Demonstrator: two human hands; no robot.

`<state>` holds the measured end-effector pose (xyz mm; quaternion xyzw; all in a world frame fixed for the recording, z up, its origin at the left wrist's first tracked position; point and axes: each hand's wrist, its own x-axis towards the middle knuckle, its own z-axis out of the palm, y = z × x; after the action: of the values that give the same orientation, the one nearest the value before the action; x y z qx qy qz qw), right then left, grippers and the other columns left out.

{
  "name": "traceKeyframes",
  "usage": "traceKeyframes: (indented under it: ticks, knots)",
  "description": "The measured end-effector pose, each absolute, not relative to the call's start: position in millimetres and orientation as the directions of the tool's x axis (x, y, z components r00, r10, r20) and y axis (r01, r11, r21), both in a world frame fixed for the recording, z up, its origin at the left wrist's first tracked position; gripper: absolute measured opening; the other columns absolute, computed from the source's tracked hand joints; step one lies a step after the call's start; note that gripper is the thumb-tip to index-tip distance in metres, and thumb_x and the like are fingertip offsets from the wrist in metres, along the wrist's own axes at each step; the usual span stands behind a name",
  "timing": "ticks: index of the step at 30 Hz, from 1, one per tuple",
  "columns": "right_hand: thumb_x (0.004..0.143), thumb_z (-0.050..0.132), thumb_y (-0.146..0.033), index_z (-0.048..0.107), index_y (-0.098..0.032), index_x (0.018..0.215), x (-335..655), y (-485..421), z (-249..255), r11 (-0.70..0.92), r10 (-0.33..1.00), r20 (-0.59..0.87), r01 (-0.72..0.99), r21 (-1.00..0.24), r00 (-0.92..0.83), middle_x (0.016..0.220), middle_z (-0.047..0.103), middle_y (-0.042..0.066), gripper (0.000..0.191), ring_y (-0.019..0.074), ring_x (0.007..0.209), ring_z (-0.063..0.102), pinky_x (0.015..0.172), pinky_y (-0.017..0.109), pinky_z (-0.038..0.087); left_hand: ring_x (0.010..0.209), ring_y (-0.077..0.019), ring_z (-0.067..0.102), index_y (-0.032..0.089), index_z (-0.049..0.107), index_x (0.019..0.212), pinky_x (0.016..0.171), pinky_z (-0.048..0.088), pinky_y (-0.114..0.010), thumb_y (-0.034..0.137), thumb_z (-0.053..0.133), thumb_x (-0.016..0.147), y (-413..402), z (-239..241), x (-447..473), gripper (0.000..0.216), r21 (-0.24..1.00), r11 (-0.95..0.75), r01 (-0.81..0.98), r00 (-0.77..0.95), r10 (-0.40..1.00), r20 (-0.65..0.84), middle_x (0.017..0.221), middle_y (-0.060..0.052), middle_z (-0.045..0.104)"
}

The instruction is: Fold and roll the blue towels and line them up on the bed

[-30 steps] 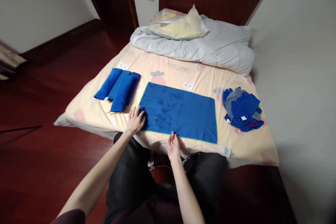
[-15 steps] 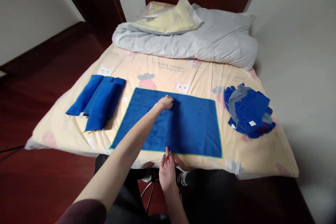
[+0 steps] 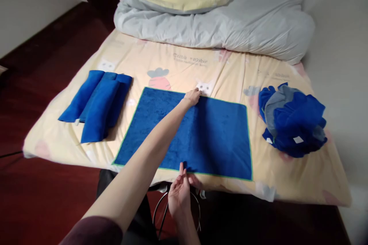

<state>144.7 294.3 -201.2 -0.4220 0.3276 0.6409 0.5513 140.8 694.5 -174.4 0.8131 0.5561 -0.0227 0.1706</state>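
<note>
Blue cloth [image 3: 227,138] lies between left fingers [image 3: 197,91], curled, and right fingers [image 3: 181,168], extended — any pinch unclear.

Around the flat blue cloth [image 3: 227,141] we have bare bed [image 3: 161,53] on both sides — a narrow strip left of it up to the blue bundles [image 3: 99,105], another right of it up to the crumpled heap [image 3: 299,118]. Beyond its far edge a broader band runs to the grey quilt [image 3: 218,30], raised across the way. Our left forearm [image 3: 140,160] slants over its left half, blocking a low sideways pass — our right hand [image 3: 179,195] occupies its near edge's middle.
</note>
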Motion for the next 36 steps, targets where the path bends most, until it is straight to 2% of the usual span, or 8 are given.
traceKeyframes:
  ticks: [3,6,10,14,23,29,33,36]
  knots:
    - [0.101,0.056,-0.015,0.075,-0.025,0.102,145,298,-199,-0.146,0.402,-0.915,-0.989,-0.017,-0.043,0.122,0.076,-0.005,0.022,-0.0005,0.064,0.064,0.062,0.007,0.059,0.125,-0.0314,0.061,0.020,0.068,0.132,0.106,0.051,-0.041,0.026,0.055,0.099,701,-174,146,0.036,0.244,-0.280,0.928,0.340,0.906,-0.252,0.144,-0.015,0.056]
    - [0.101,0.056,-0.015,0.074,-0.025,0.105,145,301,-196,-0.143,0.378,-0.925,-0.990,-0.017,-0.039,0.122,0.076,-0.004,0.021,0.0002,0.063,0.063,0.060,0.007,0.058,0.126,-0.0305,0.061,0.021,0.070,0.127,0.106,0.050,-0.040,0.031,0.054,0.101,705,-175,149,0.033,0.270,-0.214,0.939,0.286,0.921,-0.264,0.137,-0.015,0.061]
    - [0.101,0.058,-0.017,0.073,-0.024,0.108,146,302,-190,-0.128,0.367,-0.929,-0.992,-0.001,-0.046,0.133,0.072,-0.003,0.018,0.0000,0.064,0.062,0.062,0.008,0.058,0.123,-0.0283,0.063,0.021,0.069,0.127,0.104,0.050,-0.037,0.035,0.052,0.103,706,-174,150,0.033,0.323,-0.129,0.938,0.221,0.938,-0.266,0.131,-0.015,0.063]
    - [0.100,0.059,-0.019,0.074,-0.024,0.108,144,297,-188,-0.152,0.343,-0.938,-0.988,0.007,-0.059,0.143,0.067,-0.003,0.017,0.0005,0.063,0.061,0.061,0.007,0.057,0.117,-0.0278,0.066,0.021,0.067,0.128,0.100,0.051,-0.036,0.029,0.052,0.102,707,-168,148,0.032,0.376,-0.121,0.919,0.216,0.951,-0.221,0.125,-0.016,0.066]
    - [0.096,0.063,-0.024,0.076,-0.026,0.108,141,286,-195,-0.232,0.391,-0.920,-0.967,-0.109,0.010,0.143,0.067,-0.003,0.018,0.0056,0.078,0.068,0.070,0.012,0.062,0.108,-0.0267,0.068,0.016,0.066,0.125,0.096,0.052,-0.034,0.020,0.056,0.097,706,-162,146,0.030,0.489,-0.109,0.866,0.193,0.973,-0.125,0.112,-0.015,0.070]
    - [0.098,0.060,-0.026,0.076,-0.026,0.109,140,280,-194,-0.246,0.429,-0.903,-0.962,-0.117,0.000,0.148,0.062,-0.002,0.019,0.0044,0.081,0.068,0.072,0.012,0.061,0.092,-0.0226,0.069,0.013,0.067,0.121,0.093,0.052,-0.033,0.016,0.054,0.096,702,-149,142,0.028,0.576,-0.103,0.811,0.184,0.979,-0.084,0.103,-0.013,0.073]
    - [0.097,0.065,-0.033,0.073,-0.027,0.114,139,274,-187,-0.283,0.485,-0.874,-0.942,-0.182,0.023,0.147,0.064,-0.001,0.020,0.0078,0.100,0.071,0.083,0.017,0.062,0.089,-0.0224,0.069,0.011,0.068,0.118,0.096,0.052,-0.035,0.014,0.053,0.095,696,-134,137,0.027,0.593,-0.114,0.797,0.174,0.984,-0.045,0.100,-0.014,0.075]
    - [0.092,0.072,-0.041,0.070,-0.026,0.117,139,269,-179,-0.314,0.515,-0.855,-0.913,-0.262,0.069,0.141,0.067,0.003,0.030,0.0119,0.110,0.071,0.086,0.021,0.062,0.089,-0.0224,0.070,0.012,0.069,0.114,0.100,0.051,-0.037,0.014,0.054,0.093,691,-119,130,0.026,0.598,-0.125,0.791,0.159,0.987,-0.004,0.099,-0.013,0.076]
